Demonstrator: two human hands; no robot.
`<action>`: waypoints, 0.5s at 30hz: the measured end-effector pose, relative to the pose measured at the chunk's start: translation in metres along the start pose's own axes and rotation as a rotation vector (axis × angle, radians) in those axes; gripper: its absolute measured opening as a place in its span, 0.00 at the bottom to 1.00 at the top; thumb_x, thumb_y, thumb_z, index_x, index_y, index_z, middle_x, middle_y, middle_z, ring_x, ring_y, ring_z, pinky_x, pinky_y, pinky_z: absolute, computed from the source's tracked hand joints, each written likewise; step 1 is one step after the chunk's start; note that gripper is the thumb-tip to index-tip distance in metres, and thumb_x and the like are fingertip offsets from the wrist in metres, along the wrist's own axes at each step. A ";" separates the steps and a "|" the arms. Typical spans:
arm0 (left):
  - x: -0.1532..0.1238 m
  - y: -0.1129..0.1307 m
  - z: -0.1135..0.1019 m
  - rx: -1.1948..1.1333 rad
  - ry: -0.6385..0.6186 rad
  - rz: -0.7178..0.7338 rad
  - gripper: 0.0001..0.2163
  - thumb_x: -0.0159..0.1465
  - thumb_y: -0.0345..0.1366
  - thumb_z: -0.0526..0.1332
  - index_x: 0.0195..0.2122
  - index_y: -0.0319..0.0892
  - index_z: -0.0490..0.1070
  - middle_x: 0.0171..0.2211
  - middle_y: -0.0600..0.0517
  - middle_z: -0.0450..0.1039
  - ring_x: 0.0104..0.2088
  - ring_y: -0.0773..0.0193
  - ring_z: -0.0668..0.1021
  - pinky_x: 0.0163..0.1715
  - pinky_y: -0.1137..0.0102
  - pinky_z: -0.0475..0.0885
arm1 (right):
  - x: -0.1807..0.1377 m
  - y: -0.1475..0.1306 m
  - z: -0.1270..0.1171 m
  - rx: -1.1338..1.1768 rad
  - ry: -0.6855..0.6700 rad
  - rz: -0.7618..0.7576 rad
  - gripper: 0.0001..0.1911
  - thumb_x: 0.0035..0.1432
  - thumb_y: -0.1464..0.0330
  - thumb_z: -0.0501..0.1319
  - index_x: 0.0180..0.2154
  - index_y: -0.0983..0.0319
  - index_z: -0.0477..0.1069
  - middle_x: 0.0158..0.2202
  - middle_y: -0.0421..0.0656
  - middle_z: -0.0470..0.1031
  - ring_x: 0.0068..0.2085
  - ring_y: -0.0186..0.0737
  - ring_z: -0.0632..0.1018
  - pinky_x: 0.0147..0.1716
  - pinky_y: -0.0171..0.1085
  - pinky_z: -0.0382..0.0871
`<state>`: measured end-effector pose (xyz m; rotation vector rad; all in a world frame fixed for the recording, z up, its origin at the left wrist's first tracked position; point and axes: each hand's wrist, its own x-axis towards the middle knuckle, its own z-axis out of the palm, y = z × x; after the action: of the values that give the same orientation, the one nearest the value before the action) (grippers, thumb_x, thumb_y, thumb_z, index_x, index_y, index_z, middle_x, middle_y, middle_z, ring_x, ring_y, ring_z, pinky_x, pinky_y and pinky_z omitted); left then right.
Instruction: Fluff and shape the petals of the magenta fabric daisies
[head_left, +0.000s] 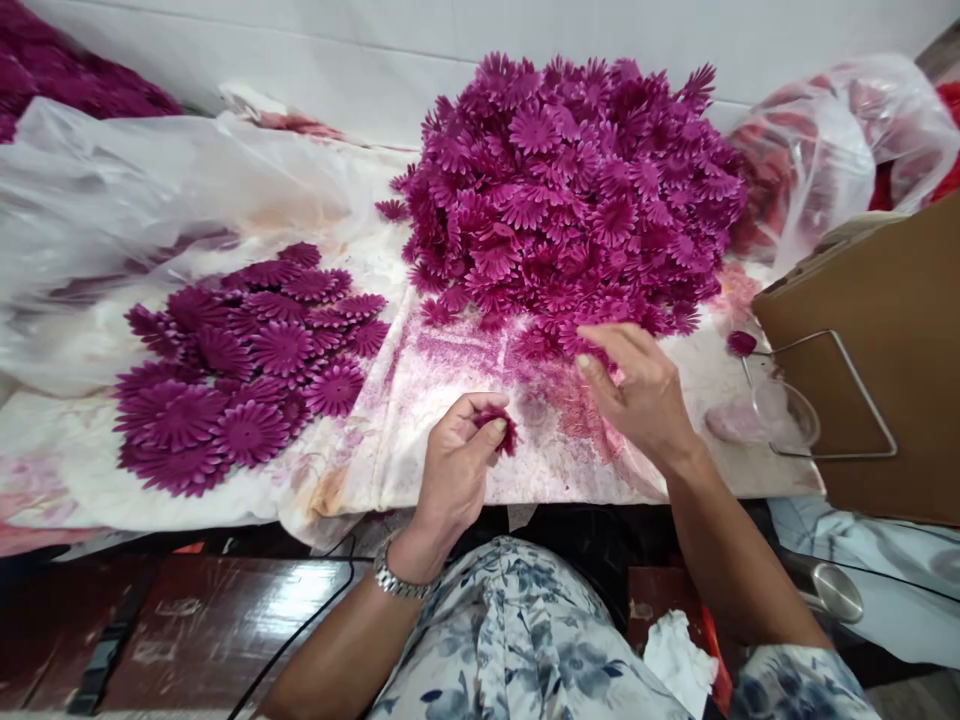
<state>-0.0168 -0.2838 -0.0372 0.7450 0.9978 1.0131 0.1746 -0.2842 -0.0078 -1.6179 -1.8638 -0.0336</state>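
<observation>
In front of me, my left hand (466,450) pinches a small bunched purple artificial flower petal piece (504,428) between thumb and fingers. My right hand (637,390) is at the near edge of a big heap of purple artificial flower petal pieces (570,200). Its thumb and fingers are a little apart, and purple petals show in the gap; whether it touches them I cannot tell. On the left lies a flatter pile of darker purple petal layers (251,370).
A bent wire stand (855,400) with a dark purple tip and a small clear dish (802,415) sit at the right, beside a cardboard box (877,340). Plastic bags (832,150) flank the heap. A stained cloth (420,450) covers the table up to its front edge.
</observation>
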 end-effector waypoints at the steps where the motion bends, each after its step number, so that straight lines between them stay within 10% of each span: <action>1: 0.001 -0.001 0.001 0.000 0.024 0.018 0.08 0.48 0.30 0.65 0.31 0.39 0.71 0.23 0.56 0.68 0.21 0.73 0.68 0.20 0.76 0.60 | -0.008 -0.009 0.002 0.061 -0.045 -0.024 0.13 0.60 0.65 0.53 0.44 0.61 0.71 0.40 0.48 0.75 0.42 0.42 0.74 0.44 0.44 0.69; 15: -0.002 -0.017 -0.009 0.114 -0.036 0.140 0.07 0.54 0.36 0.65 0.28 0.40 0.69 0.21 0.57 0.68 0.18 0.73 0.69 0.18 0.77 0.65 | -0.044 -0.045 0.023 0.679 -0.275 0.261 0.16 0.57 0.58 0.58 0.43 0.60 0.70 0.35 0.42 0.75 0.36 0.35 0.75 0.38 0.36 0.70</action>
<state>-0.0202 -0.2915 -0.0550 0.9348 0.9894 1.0657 0.1243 -0.3235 -0.0297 -1.3942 -1.5797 0.8762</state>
